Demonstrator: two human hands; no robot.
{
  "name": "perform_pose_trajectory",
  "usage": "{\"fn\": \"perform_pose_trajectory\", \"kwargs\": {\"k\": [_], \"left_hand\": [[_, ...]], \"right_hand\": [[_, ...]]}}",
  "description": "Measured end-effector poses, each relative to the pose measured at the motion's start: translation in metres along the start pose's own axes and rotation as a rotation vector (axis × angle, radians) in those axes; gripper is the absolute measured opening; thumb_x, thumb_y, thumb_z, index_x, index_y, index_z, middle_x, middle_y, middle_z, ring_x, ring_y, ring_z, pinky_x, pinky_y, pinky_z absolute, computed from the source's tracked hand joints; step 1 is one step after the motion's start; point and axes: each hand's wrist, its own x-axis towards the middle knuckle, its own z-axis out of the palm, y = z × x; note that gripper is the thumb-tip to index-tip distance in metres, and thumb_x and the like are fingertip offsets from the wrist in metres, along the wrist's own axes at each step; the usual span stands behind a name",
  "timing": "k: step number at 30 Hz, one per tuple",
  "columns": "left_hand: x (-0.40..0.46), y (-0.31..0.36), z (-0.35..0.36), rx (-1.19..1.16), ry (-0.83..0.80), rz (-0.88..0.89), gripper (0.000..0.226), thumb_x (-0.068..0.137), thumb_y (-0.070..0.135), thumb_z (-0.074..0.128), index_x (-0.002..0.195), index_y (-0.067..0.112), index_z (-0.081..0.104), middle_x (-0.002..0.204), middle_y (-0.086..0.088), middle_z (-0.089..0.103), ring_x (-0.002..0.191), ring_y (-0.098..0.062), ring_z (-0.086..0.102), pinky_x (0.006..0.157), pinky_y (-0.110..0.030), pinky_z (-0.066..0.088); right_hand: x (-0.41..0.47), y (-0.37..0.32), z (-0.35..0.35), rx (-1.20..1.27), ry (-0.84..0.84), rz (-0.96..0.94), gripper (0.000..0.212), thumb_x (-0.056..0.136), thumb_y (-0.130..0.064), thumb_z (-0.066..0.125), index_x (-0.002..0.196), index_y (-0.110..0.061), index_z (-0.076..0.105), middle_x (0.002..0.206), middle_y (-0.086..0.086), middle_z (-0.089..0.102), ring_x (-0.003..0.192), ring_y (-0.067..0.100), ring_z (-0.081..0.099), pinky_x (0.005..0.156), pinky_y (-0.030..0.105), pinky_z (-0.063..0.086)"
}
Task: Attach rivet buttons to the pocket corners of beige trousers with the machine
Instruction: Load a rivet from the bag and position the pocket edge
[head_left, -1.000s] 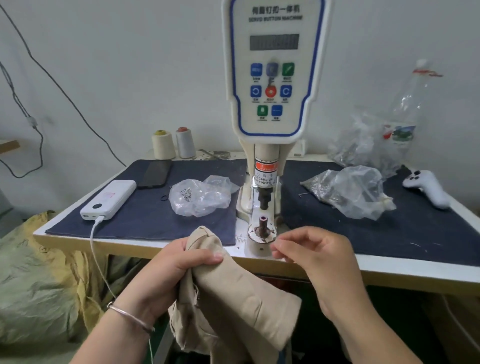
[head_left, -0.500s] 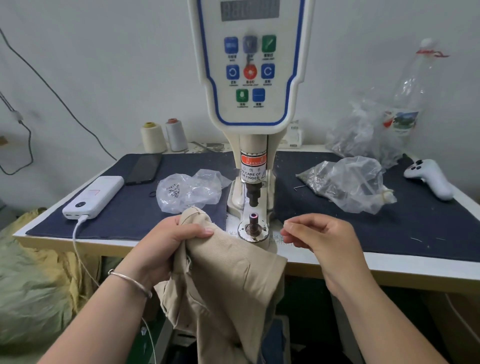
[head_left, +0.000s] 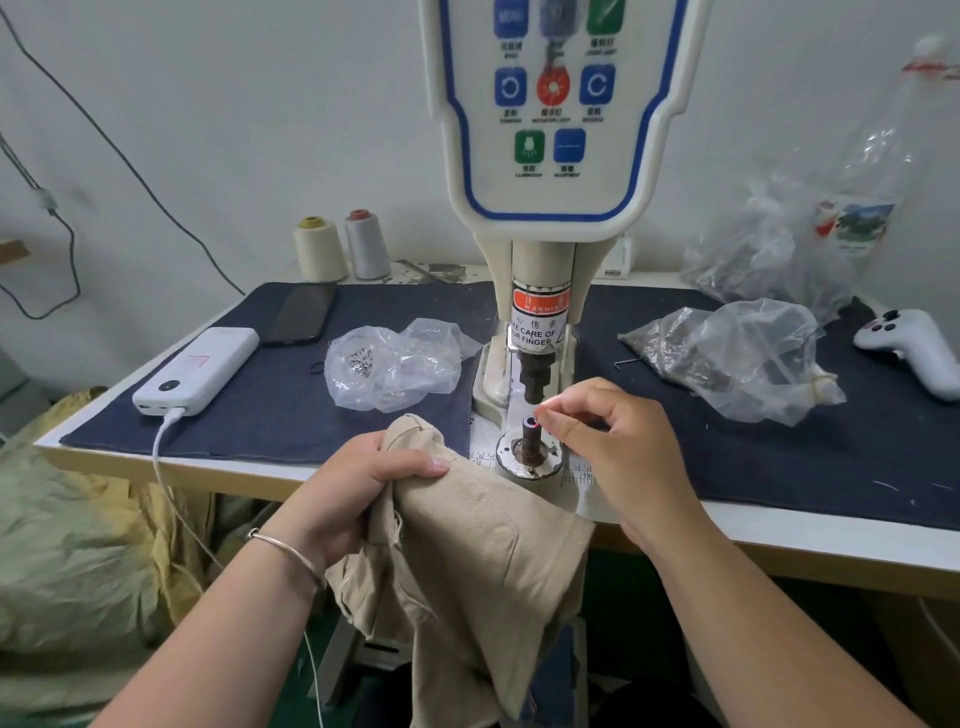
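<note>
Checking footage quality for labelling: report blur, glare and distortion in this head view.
Head view: even, soft light with faint shadows; wide-angle bending curves the table edge; machine panel slightly soft, its top cropped; a red glow lights the right hand fingertips at the die post; plastic bags show mild sheen.

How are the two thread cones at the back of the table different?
The left thread cone is cream yellow with a yellow top; the right thread cone is pale grey with a reddish top. The left one looks wider, and the right one stands slightly taller in the picture. Both stand upright, side by side, against the wall behind the dark blue mat.
</note>
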Motion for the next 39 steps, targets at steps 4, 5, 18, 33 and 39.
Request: {"fn": "perform_pose_trajectory", "kwargs": {"k": [4, 5, 18, 33, 39], "left_hand": [[0.002, 0.000, -0.001, 0.003, -0.009, -0.004, 0.026, 0.063, 0.015, 0.079, 0.086, 0.008, 0.069, 0.082, -0.013, 0.069, 0.071, -0.021, 0.069, 0.059, -0.029, 0.055], [0.002, -0.001, -0.001, 0.000, -0.011, -0.004, 0.024, 0.063, 0.014, 0.079, 0.084, 0.009, 0.069, 0.081, -0.012, 0.069, 0.072, -0.021, 0.068, 0.060, -0.029, 0.055], [-0.006, -0.006, -0.007, -0.010, 0.005, -0.003, 0.036, 0.053, 0.022, 0.086, 0.084, 0.010, 0.072, 0.088, -0.016, 0.070, 0.081, -0.025, 0.068, 0.069, -0.033, 0.056], [-0.035, -0.005, -0.010, -0.070, -0.015, 0.019, 0.029, 0.063, 0.014, 0.078, 0.089, 0.002, 0.071, 0.085, -0.022, 0.068, 0.074, -0.026, 0.068, 0.063, -0.028, 0.058], [-0.061, -0.004, -0.007, -0.043, -0.114, 0.028, 0.040, 0.054, 0.019, 0.084, 0.086, -0.002, 0.073, 0.087, -0.025, 0.069, 0.075, -0.030, 0.067, 0.065, -0.030, 0.057]], "right_hand": [[0.002, 0.001, 0.002, -0.014, -0.007, -0.006, 0.014, 0.082, -0.013, 0.075, 0.075, -0.025, 0.076, 0.083, -0.009, 0.068, 0.076, 0.010, 0.061, 0.067, 0.015, 0.047], [0.003, 0.001, 0.002, -0.017, -0.007, -0.010, 0.015, 0.082, -0.013, 0.075, 0.075, -0.026, 0.075, 0.083, -0.008, 0.068, 0.076, 0.011, 0.061, 0.067, 0.017, 0.048], [0.010, 0.002, 0.003, -0.081, -0.020, -0.120, 0.029, 0.077, -0.009, 0.077, 0.064, -0.033, 0.068, 0.077, -0.014, 0.064, 0.062, 0.001, 0.054, 0.058, 0.010, 0.041], [-0.012, 0.010, -0.020, 0.018, 0.131, -0.011, 0.013, 0.081, -0.016, 0.074, 0.075, -0.027, 0.077, 0.078, -0.010, 0.070, 0.071, 0.003, 0.061, 0.066, 0.019, 0.045], [-0.059, 0.004, -0.034, 0.002, 0.267, 0.071, 0.013, 0.074, -0.037, 0.075, 0.071, -0.026, 0.070, 0.069, -0.002, 0.067, 0.068, 0.010, 0.061, 0.065, 0.030, 0.048]]}}
